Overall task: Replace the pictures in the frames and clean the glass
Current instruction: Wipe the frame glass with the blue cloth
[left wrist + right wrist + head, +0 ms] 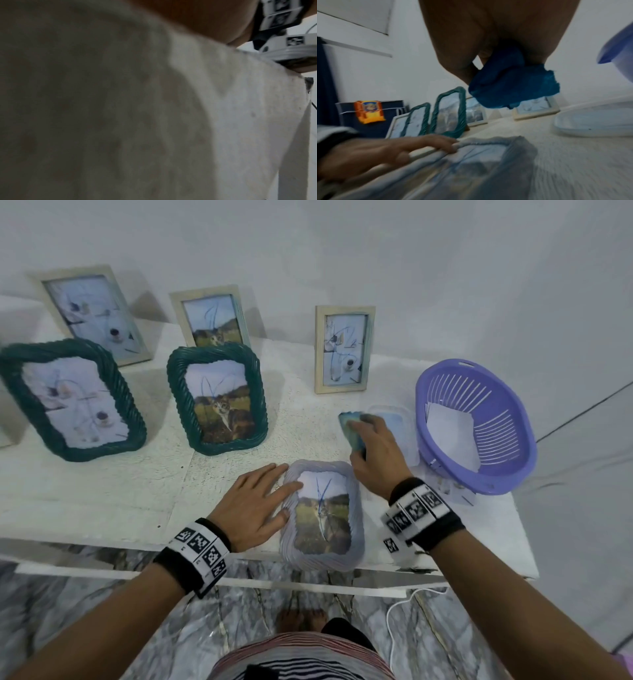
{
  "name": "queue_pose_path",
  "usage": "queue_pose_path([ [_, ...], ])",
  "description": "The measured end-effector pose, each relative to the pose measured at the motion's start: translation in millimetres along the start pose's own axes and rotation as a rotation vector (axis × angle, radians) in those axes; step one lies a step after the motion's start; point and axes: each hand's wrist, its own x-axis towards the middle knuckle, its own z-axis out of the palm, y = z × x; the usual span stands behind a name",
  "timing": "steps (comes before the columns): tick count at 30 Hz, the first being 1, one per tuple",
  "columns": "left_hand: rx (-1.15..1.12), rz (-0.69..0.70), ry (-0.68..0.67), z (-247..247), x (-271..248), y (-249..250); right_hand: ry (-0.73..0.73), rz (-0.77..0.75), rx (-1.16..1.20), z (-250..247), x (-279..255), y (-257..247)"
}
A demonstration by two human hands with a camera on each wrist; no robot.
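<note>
Frame: the grey frame [322, 517] lies flat, glass up, at the near edge of the desk [102, 491]. It holds a cat picture, and there is a blue scribble on the glass.
Left hand: the left hand [255, 506] lies flat beside the frame. Its fingers [291, 487] are straight and press on the frame's left rim. They do not curl round it.
Right hand: the right hand [375, 450] is just past the top of the frame. Its fingers are curled tight round a blue cloth [352, 429].
Step now: I think the wipe is next, because the cloth is ready and the frame is held down.
How to wipe well: bring the cloth down flat on the glass. Rub over the blue scribble first, then go side to side across all the glass.
How to hold well: keep the left hand pushing down so the frame does not slide. It sits close to the edge and could slip off.
Watch out: keep left fingertips off the glass, or they may leave marks.
Other frames: two green frames [217, 398] and three pale ones [344, 349] stand at the back. Their glass has blue scribbles too.
Nearby: a clear tub [399, 419] and a purple basket [476, 426] with paper inside sit at the right.
</note>
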Motion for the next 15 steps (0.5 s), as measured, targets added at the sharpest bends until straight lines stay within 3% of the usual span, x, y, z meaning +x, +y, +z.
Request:
queue_pose_path([
  [4,0.050,0.001,-0.014,-3.4,1.2,0.2,-0.175,-0.179,-0.056,10.1,-41.2,-0.1],
  [7,0.082,-0.012,-0.018,-3.7,1.7,3.4,-0.292,-0.151,-0.269,19.8,-48.2,3.3],
  [12,0.133,-0.016,-0.030,-6.9,3.5,10.6,-0.296,-0.161,-0.395,32.1,-38.8,-5.6],
  [15,0.156,-0.020,-0.038,-8.2,3.1,14.4,-0.292,-0.147,-0.336,39.2,-37.3,-15.1],
])
